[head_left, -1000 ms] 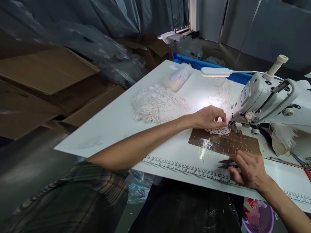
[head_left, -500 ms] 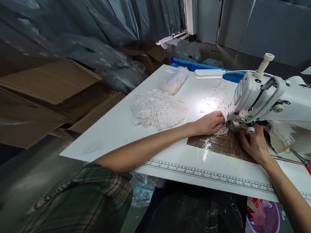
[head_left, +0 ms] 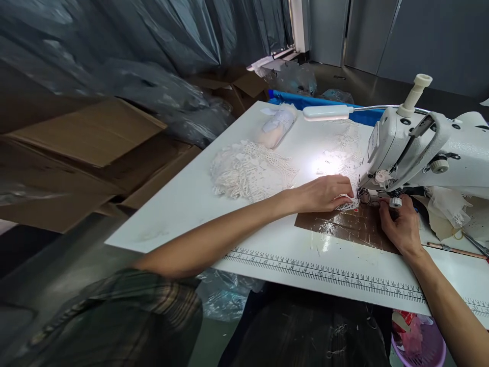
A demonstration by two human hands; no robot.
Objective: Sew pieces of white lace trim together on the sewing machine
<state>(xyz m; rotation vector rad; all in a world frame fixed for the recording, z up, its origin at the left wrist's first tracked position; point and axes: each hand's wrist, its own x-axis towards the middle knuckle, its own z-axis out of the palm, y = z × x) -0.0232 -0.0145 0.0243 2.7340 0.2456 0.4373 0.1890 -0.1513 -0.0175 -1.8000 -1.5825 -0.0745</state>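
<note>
My left hand (head_left: 330, 193) is closed on the edge of white lace fabric (head_left: 348, 205), just left of the needle area of a white sewing machine (head_left: 424, 148). More of that lace lies beyond the hand, under the bright lamp. On the other side of the needle, my right hand (head_left: 403, 227) has its fingers curled in close to the presser foot. The machine's head and a knob partly cover those fingertips, so whatever they pinch cannot be made out. A brown plate (head_left: 344, 229) lies on the table below both hands.
A heap of white lace (head_left: 252, 171) and a wrapped roll (head_left: 277, 127) lie on the white table (head_left: 183, 221). A lamp (head_left: 327, 112) hangs above. Scissors (head_left: 476, 243) are at the right, a ruler strip (head_left: 324, 272) along the front edge. Cardboard boxes (head_left: 87, 132) stand left, a purple basket (head_left: 435, 341) below.
My left hand stays by the needle with its fingers slightly flatter on the lace. My right hand stays beside the presser foot. The view has shifted slightly.
</note>
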